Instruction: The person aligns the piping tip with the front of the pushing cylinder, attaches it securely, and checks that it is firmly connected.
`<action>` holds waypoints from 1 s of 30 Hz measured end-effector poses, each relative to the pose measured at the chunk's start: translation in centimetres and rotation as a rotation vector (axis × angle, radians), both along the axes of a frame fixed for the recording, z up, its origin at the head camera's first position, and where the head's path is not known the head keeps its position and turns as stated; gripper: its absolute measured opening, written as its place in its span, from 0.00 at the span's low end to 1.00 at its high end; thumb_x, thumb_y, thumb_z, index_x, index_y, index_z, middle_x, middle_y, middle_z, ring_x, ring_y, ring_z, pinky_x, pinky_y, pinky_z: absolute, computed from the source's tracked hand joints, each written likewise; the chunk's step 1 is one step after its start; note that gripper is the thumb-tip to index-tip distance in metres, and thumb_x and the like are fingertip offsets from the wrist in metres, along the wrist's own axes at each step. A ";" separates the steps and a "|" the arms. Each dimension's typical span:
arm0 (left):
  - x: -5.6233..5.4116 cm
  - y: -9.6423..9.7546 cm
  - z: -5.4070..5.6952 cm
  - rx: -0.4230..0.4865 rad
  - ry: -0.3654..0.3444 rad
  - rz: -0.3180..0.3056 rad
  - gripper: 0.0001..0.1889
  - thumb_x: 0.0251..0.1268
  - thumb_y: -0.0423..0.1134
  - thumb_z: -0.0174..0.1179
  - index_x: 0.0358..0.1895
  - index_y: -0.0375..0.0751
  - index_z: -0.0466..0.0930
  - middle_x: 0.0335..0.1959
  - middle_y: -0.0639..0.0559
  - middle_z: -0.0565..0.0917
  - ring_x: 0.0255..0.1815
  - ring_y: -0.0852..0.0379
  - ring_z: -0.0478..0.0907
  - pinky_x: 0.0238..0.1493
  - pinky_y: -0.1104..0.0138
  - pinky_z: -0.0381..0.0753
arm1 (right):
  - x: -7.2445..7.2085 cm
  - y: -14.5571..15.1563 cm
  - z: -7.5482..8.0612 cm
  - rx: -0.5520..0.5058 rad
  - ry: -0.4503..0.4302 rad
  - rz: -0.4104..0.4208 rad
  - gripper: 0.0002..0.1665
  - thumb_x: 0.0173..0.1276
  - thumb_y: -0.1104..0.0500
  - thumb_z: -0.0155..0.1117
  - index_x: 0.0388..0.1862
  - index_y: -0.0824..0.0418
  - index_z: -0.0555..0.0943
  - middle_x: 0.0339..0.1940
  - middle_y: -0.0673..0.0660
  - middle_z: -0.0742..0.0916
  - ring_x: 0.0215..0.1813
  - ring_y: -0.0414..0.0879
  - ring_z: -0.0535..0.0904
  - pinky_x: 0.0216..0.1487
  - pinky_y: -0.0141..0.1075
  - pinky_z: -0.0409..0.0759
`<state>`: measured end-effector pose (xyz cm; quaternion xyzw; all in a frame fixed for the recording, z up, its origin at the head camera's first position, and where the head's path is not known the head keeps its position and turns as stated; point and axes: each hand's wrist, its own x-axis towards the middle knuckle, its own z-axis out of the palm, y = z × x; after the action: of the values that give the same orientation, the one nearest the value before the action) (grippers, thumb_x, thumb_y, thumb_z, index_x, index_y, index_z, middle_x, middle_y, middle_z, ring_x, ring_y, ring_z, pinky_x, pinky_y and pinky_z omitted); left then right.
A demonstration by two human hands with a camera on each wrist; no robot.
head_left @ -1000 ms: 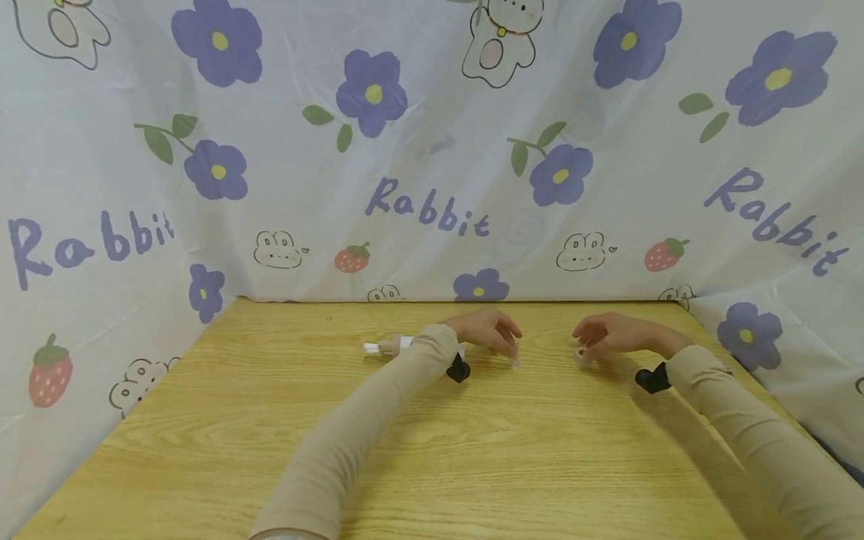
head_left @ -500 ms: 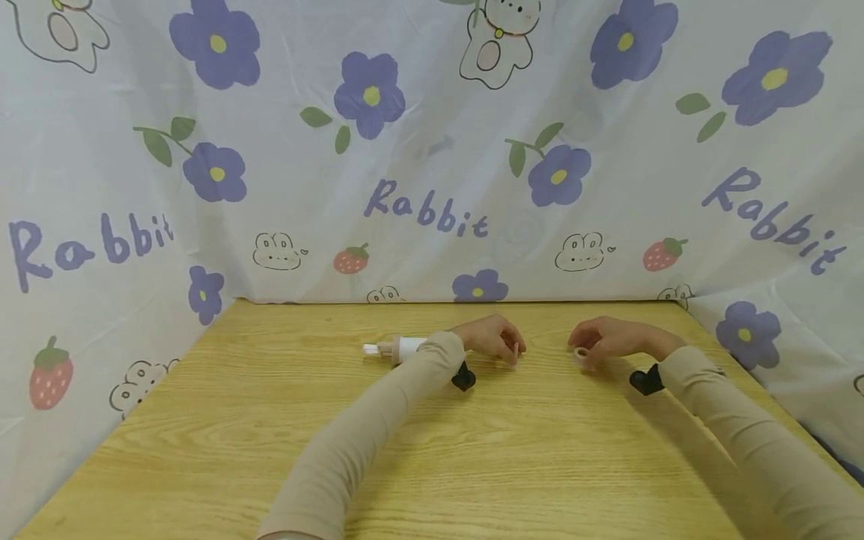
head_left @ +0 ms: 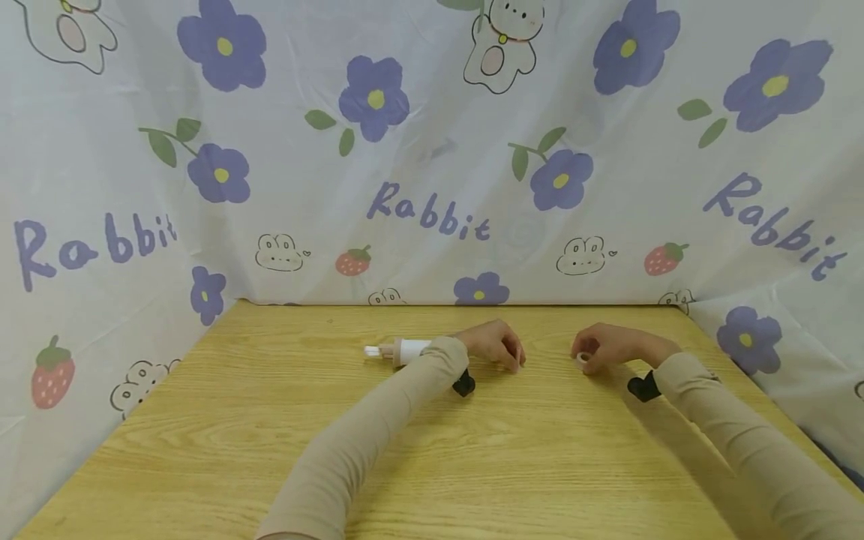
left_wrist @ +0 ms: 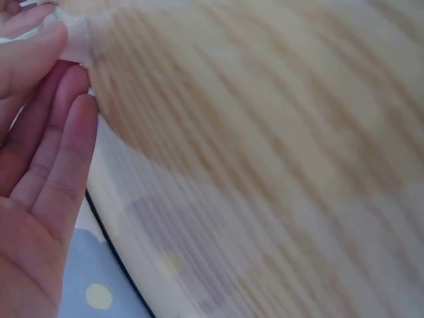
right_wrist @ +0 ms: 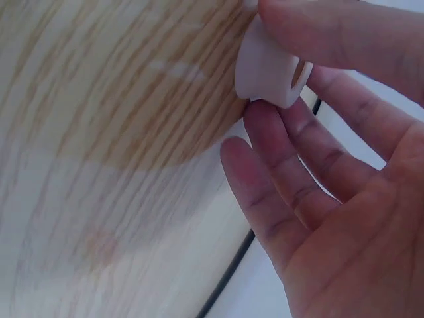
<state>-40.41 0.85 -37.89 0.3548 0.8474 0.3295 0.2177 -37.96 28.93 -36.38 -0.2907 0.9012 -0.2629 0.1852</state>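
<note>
- White ring (head_left: 578, 365), head view: the right hand (head_left: 610, 345) has it, near the tabletop (head_left: 472, 465). Half a second ago, a pale piece (left_wrist: 77, 41) showed under the left hand (head_left: 496, 343); now the fingers hide it, so each of the hands seems to keep its own part. What the white cylinder (head_left: 413, 351) contains is not visible.
- Left wrist view: thumb and fingers pinch the pale piece.
- Right wrist view: thumb and fingers pinch the ring.

table (head_left: 270, 420): yellow wood-grain, glossy | cloth backdrop (head_left: 290, 180): white, purple flowers (head_left: 376, 99), strawberries (head_left: 353, 262), "Rabbit" lettering (head_left: 428, 211)
</note>
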 end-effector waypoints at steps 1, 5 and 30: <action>0.0 0.0 0.0 -0.004 0.006 0.001 0.04 0.62 0.30 0.69 0.30 0.33 0.86 0.45 0.50 0.88 0.46 0.62 0.82 0.45 0.72 0.80 | 0.0 0.1 -0.1 -0.002 0.008 0.001 0.16 0.57 0.65 0.71 0.44 0.69 0.82 0.38 0.57 0.84 0.42 0.45 0.72 0.45 0.35 0.73; 0.3 0.1 0.0 -0.006 0.026 0.004 0.05 0.62 0.32 0.69 0.30 0.34 0.87 0.45 0.50 0.88 0.49 0.60 0.82 0.48 0.71 0.80 | 0.0 0.3 -0.1 -0.013 0.028 0.006 0.14 0.60 0.64 0.70 0.44 0.69 0.83 0.39 0.57 0.85 0.42 0.45 0.74 0.46 0.36 0.74; -0.1 -2.0 4.7 -0.026 0.021 0.086 0.15 0.71 0.30 0.57 0.57 0.27 0.80 0.52 0.35 0.84 0.50 0.45 0.84 0.52 0.59 0.85 | 0.5 1.3 2.7 -0.209 0.086 -0.272 0.28 0.75 0.49 0.61 0.65 0.66 0.74 0.57 0.65 0.82 0.57 0.56 0.80 0.58 0.52 0.80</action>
<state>-40.52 -1.17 -33.15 0.3185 0.8684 0.3237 0.1992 -37.49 30.18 -33.69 -0.1949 0.9071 -0.3649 0.0779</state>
